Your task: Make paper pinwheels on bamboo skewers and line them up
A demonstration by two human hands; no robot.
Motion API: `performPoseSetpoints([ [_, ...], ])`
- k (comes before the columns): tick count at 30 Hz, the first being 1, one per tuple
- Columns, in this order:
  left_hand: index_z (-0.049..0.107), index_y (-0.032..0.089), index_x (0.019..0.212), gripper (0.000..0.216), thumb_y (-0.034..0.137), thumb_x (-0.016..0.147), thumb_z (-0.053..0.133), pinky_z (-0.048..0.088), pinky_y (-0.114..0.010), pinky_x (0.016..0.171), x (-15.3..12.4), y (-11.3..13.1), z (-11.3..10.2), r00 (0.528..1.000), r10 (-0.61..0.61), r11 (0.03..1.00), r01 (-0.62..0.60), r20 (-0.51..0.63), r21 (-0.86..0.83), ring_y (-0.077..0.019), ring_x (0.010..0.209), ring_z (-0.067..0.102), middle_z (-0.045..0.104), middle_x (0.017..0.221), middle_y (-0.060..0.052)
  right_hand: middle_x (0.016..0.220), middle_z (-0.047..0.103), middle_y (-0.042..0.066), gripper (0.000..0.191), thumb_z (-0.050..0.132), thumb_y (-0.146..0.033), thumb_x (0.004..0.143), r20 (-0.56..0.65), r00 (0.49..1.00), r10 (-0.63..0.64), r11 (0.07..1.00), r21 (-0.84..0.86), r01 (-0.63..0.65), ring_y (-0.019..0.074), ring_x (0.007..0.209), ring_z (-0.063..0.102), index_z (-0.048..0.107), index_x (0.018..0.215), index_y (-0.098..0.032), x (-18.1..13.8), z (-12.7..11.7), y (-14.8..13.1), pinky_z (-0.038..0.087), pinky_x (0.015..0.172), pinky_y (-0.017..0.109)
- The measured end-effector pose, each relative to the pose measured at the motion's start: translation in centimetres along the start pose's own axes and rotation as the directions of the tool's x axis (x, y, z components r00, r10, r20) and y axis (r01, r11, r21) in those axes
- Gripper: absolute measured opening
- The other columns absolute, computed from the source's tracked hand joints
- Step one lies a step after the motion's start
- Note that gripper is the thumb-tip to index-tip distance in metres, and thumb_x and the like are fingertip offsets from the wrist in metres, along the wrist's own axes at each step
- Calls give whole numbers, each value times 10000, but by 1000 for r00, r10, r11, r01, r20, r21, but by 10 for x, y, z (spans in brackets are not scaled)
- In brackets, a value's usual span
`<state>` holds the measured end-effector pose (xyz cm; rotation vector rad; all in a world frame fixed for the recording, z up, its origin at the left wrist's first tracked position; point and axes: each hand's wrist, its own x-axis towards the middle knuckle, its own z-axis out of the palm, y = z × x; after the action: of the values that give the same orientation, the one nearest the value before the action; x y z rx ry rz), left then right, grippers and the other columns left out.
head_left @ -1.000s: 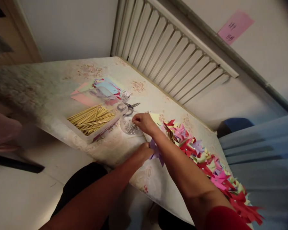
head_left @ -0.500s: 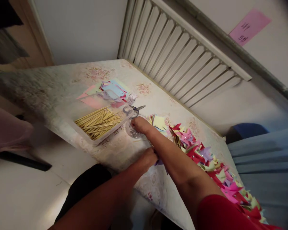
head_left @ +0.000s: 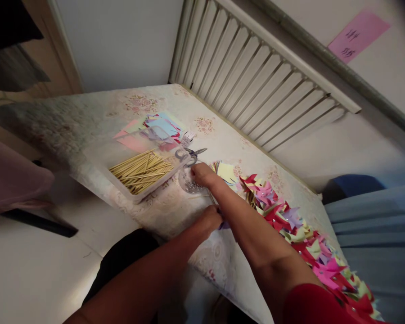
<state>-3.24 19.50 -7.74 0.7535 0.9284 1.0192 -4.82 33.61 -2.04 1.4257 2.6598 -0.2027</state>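
My right hand (head_left: 203, 174) reaches into a small clear dish (head_left: 188, 189) of shiny metal pins. Its fingers are bunched together at the dish, and what they pinch is hidden. Closer to the table's near edge, my left hand (head_left: 212, 218) is closed on a purple paper pinwheel (head_left: 224, 225), mostly covered by the hand and the right forearm. A thin stick (head_left: 212, 196) shows just above the left hand. Scissors (head_left: 193, 155) lie behind the dish.
A clear plastic box (head_left: 135, 197) of thin yellow sticks (head_left: 143, 171) stands left of the dish. Paper squares (head_left: 165, 126) lie behind it, with more cut paper (head_left: 226, 172) right of the scissors. Finished pinwheels (head_left: 292, 220) line the right side. A radiator (head_left: 256, 76) borders the table (head_left: 175, 220).
The view has shifted slightly, so the table and box appear a little further right. My right hand stays at the dish, and my left hand keeps hold of the purple pinwheel.
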Motion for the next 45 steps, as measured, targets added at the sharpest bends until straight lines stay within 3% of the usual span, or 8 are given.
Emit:
performPoseSetpoints([
  [4, 692, 151, 727, 106, 114, 642, 641, 418, -271, 551, -4, 13, 4, 991, -103, 994, 105, 84, -19, -146, 585, 559, 679, 663, -44, 664, 653, 19, 166, 526, -96, 726, -233, 970, 75, 968, 250, -15, 132, 623, 539, 675, 696, -161, -41, -32, 9, 367, 614, 230],
  [9, 693, 111, 823, 208, 223, 648, 705, 420, -244, 553, 2, 16, 3, 998, -61, 996, 63, 34, -59, -139, 590, 571, 676, 680, -49, 654, 596, -15, 113, 533, -208, 762, -407, 857, 316, 808, 589, -19, 125, 619, 516, 634, 720, -182, -151, -48, 11, 369, 599, 224],
  [11, 698, 122, 886, 271, 221, 634, 703, 456, -250, 615, 5, 16, 1, 998, 2, 996, 3, 59, -86, -150, 656, 605, 699, 747, -42, 639, 579, -13, 105, 546, -231, 770, -368, 834, 410, 745, 663, -74, 130, 603, 506, 615, 705, -185, -199, -32, 7, 372, 589, 232],
  [13, 695, 129, 889, 299, 197, 598, 694, 471, -254, 661, 6, 16, 0, 999, 49, 995, -48, 16, -82, -166, 721, 627, 704, 759, -34, 632, 568, -13, 118, 546, -253, 788, -274, 851, 449, 696, 704, -140, 133, 591, 503, 602, 704, -191, -238, -4, 2, 379, 586, 238],
  [17, 674, 132, 830, 286, 228, 562, 700, 482, -280, 709, 7, 18, 2, 1000, 27, 995, -28, -6, -95, -186, 752, 636, 693, 721, -24, 682, 599, 7, 154, 490, -167, 790, -219, 847, 485, 760, 585, -284, 150, 654, 547, 588, 676, -203, -284, 58, -3, 386, 634, 250],
  [23, 671, 139, 823, 308, 243, 538, 720, 486, -289, 733, 8, 14, 11, 1000, 11, 995, -9, 25, -103, -199, 779, 643, 703, 729, -27, 741, 638, 33, 213, 470, -152, 845, -213, 840, 498, 831, 394, -393, 166, 711, 592, 622, 707, -209, -300, 98, 4, 401, 675, 248],
  [31, 675, 111, 868, 362, 260, 543, 733, 475, -273, 699, 12, 10, 16, 999, -2, 996, 7, 50, -94, -171, 726, 630, 708, 762, -28, 764, 663, 45, 179, 519, -92, 796, -201, 780, 592, 775, 406, -484, 170, 730, 602, 642, 710, -189, -299, 101, 6, 393, 692, 250],
  [45, 675, 112, 852, 391, 276, 509, 767, 434, -254, 627, 4, 19, 25, 998, -27, 993, 34, 62, -114, -146, 636, 585, 681, 692, -7, 807, 686, 80, 172, 516, -69, 788, -201, 747, 634, 771, 245, -588, 181, 741, 611, 664, 792, -157, -296, 104, -4, 373, 676, 259],
])
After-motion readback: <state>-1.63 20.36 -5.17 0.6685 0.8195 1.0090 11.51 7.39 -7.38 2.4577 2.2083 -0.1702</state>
